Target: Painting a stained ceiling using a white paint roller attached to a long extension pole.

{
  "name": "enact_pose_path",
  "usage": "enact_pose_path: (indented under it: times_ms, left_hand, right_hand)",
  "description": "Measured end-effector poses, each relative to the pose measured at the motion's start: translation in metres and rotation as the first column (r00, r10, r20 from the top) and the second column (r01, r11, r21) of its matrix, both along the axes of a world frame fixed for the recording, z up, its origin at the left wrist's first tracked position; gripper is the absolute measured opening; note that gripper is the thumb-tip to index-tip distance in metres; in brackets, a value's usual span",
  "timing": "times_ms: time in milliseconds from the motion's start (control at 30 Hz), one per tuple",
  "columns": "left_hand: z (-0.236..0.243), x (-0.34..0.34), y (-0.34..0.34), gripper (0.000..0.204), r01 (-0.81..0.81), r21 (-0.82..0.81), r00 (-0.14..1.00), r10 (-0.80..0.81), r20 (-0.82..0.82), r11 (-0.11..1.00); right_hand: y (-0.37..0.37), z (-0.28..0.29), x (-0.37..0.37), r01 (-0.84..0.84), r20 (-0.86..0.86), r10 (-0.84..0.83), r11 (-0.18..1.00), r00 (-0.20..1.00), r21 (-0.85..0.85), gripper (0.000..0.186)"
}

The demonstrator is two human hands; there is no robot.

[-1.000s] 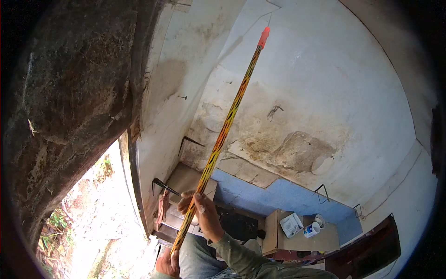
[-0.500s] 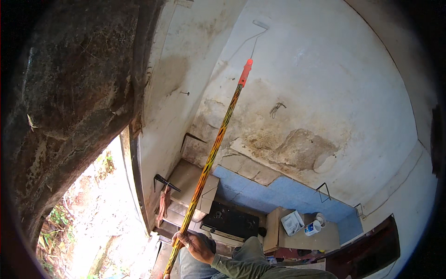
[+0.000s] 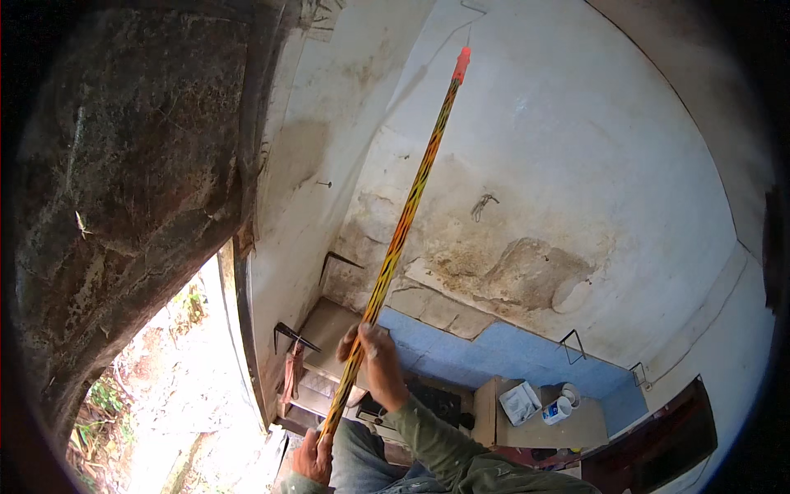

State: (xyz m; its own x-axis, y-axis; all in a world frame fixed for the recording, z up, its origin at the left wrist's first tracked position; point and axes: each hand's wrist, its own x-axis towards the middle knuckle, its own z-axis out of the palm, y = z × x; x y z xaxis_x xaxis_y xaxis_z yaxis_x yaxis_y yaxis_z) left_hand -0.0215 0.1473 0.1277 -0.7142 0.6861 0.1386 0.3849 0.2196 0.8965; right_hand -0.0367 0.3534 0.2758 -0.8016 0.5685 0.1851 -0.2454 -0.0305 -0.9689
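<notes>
- Yellow, orange and black patterned pole (image 3: 404, 222): one, slanting from the lower centre toward the top edge.
- Red socket (image 3: 462, 66): one, at the pole's upper end, with one bent wire rod (image 3: 470, 34) reaching the top edge.
- Right hand (image 3: 380, 362): one, wrapped round the pole, below the frame's centre.
- Left hand (image 3: 313, 459): one, curled round the pole's lower end, near the bottom edge.
- Pale table (image 3: 580, 426): one, lower right, carrying one flat white container (image 3: 520, 403) and two white tubs (image 3: 555, 412).
- Black stove (image 3: 442, 403): one, bottom centre, partly hidden behind a green sleeve (image 3: 440, 449).
- Black brackets (image 3: 341, 260): two, left of the pole.
- Reddish cloth (image 3: 290, 375): one, hanging lower left.
- Thin wire brackets (image 3: 580, 342): two, lower right.
</notes>
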Motion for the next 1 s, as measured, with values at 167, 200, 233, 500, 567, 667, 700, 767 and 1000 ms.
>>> enact_pose_path:
  times_ms: [167, 200, 233, 500, 567, 667, 700, 767, 1000]
  left_hand:
    - [0.091, -0.009, 0.037, 0.025, -0.029, 0.255, 0.932, -0.066, 0.355, 0.967]
    - [0.1, -0.011, 0.042, 0.023, -0.024, 0.278, 0.961, -0.054, 0.27, 0.96]
    - [0.105, -0.012, 0.046, 0.021, -0.017, 0.3, 0.982, -0.04, 0.182, 0.954]
    - [0.065, -0.018, 0.016, 0.022, -0.115, 0.052, 0.977, 0.103, 0.188, 0.992]
    - [0.017, -0.018, 0.003, 0.027, -0.123, 0.047, 0.991, 0.12, 0.066, 0.991]
    - [-0.039, -0.005, -0.039, 0.027, -0.049, -0.052, 0.969, 0.06, 0.241, 0.997]
    - [-0.067, 0.002, -0.055, 0.027, -0.049, -0.051, 0.999, 0.05, 0.015, 0.998]
    - [-0.083, 0.006, -0.065, 0.03, -0.034, -0.023, 0.998, 0.033, -0.063, 0.999]
    - [-0.106, 0.013, -0.095, 0.044, -0.026, -0.344, 0.975, 0.1, 0.199, 0.938]
  right_hand:
    - [0.024, 0.063, -0.018, 0.042, -0.188, -0.044, 0.999, 0.981, -0.016, 0.039]
    - [0.026, 0.071, -0.021, 0.085, -0.218, -0.086, 0.996, 0.972, -0.014, 0.039]
    - [0.03, 0.075, -0.024, 0.087, -0.22, -0.088, 0.996, 0.971, -0.016, 0.039]
    - [0.011, 0.008, -0.025, -0.02, -0.026, 0.02, 1.0, 0.999, 0.002, 0.037]
    - [0.005, -0.024, -0.017, -0.041, 0.118, 0.023, 0.988, 0.993, 0.149, 0.038]
    - [-0.032, -0.052, -0.006, -0.126, 0.213, 0.112, 0.991, 0.971, 0.053, 0.042]
    - [-0.043, -0.054, -0.001, -0.168, 0.31, 0.128, 0.98, 0.942, 0.105, 0.042]
    - [-0.051, -0.093, 0.01, -0.153, 0.204, 0.135, 0.985, 0.97, 0.079, 0.039]
    - [-0.066, -0.096, 0.012, -0.18, 0.199, 0.173, 0.983, 0.965, 0.018, 0.041]
